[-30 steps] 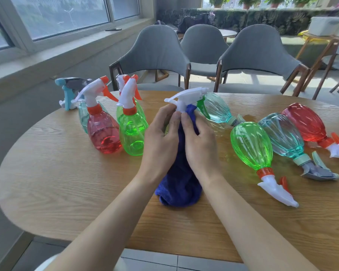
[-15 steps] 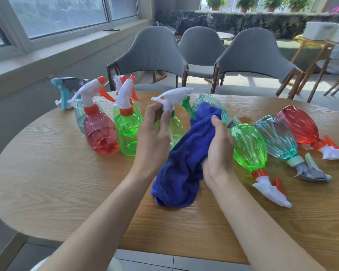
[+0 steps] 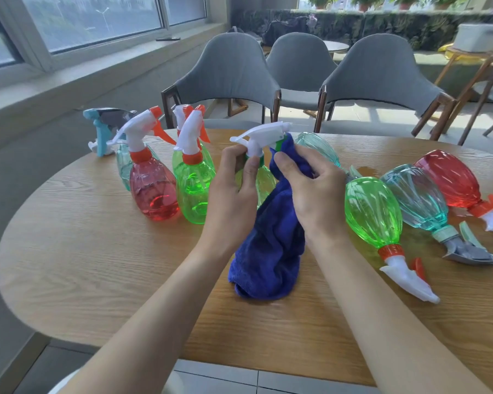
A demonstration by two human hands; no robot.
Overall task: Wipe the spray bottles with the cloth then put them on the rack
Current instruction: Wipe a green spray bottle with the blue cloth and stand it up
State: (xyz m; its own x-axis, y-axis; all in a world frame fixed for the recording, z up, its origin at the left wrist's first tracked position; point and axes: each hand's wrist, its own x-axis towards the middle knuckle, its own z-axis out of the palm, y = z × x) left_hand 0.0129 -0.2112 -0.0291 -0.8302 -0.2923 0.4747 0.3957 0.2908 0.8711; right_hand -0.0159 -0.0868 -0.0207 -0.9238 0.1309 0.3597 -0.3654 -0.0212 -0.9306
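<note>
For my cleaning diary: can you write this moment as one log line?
step: wipe | left hand: grips green spray bottle at neck | right hand: pinches blue cloth against its trigger head

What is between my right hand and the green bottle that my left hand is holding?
Only the blue cloth: the right hand pinches it against the green bottle by its spray head. The left hand grips the neck bare. No rack is in view.

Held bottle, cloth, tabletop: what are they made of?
The held bottle looks like glossy translucent green plastic: ribbed, see-through body; its trigger head is opaque white plastic. The cloth is blue with a fuzzy pile and drapes limply, probably microfibre. The tabletop shows light wood grain with a satin sheen; solid, veneer or laminate, cannot tell.
</note>
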